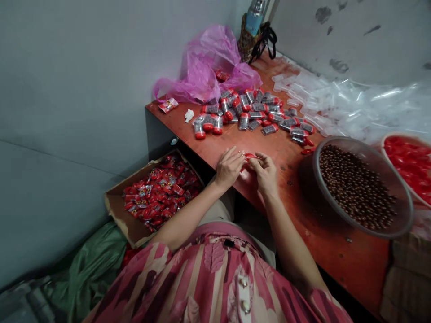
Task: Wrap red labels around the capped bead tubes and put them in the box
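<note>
Mostly glossy red, the small held item (pixel 248 157)

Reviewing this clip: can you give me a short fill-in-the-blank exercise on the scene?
The left hand and right hand meet at a small ____ item.
The crumpled thin plastic bag at the table's back is coloured ____.
The wide round tub holds small balls coloured ____.
The cardboard box is in the picture's ____ half.

Missing words: red; pink; brown; left.
</note>
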A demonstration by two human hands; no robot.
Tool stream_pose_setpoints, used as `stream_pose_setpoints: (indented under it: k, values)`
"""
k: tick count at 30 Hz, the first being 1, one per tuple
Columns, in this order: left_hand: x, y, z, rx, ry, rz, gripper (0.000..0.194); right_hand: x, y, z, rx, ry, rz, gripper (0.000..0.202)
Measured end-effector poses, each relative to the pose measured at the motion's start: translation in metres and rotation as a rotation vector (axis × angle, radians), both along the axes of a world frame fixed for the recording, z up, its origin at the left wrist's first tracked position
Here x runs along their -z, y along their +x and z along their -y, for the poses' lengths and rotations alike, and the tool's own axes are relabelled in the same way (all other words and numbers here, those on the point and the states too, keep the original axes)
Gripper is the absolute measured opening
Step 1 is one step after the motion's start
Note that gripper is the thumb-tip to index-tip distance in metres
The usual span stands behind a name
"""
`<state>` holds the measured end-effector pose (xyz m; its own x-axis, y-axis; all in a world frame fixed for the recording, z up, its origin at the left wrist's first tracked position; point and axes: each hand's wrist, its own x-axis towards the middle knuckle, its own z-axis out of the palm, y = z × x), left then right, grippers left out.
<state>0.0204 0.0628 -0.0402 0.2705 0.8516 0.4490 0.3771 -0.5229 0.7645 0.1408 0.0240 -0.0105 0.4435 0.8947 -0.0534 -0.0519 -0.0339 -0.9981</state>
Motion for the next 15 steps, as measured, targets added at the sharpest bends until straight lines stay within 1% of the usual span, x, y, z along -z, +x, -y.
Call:
stream_pose_setpoints:
  k: [2, 4, 6, 8, 9, 10, 11, 12, 15]
  values:
    - [-0.008, -0.004, 0.003, 0.038, -0.082, 0.111, 0.028, -0.004, 0.001, -0.007, -0.015, 0.006, -0.045, 0.038]
    - [-0.015, -0.011, 0.004, 0.046, -0.277, 0.250, 0.039, -0.011, 0.004, -0.012, -0.073, -0.002, -0.045, 0.036]
    - [-0.020, -0.018, 0.002, 0.107, -0.544, 0.382, 0.040, -0.020, 0.009, -0.017, -0.221, -0.047, -0.023, 0.038]
    - [-0.022, -0.024, -0.001, 0.211, -0.800, 0.492, 0.035, -0.026, 0.014, -0.025, -0.399, -0.118, 0.024, 0.040]
    - [-0.021, -0.027, -0.002, 0.247, -0.902, 0.534, 0.034, -0.029, 0.017, -0.032, -0.465, -0.149, 0.062, 0.040]
    - [-0.021, -0.030, -0.003, 0.257, -0.979, 0.570, 0.032, -0.030, 0.019, -0.041, -0.497, -0.172, 0.117, 0.038]
    - [-0.020, -0.032, -0.004, 0.240, -1.033, 0.604, 0.031, -0.031, 0.021, -0.052, -0.487, -0.187, 0.200, 0.034]
    - [-0.019, -0.033, -0.004, 0.207, -1.065, 0.636, 0.030, -0.031, 0.022, -0.065, -0.439, -0.194, 0.313, 0.032]
    - [-0.020, -0.037, -0.003, 0.097, -1.111, 0.726, 0.029, -0.028, 0.022, -0.110, -0.186, -0.221, 0.768, 0.035]
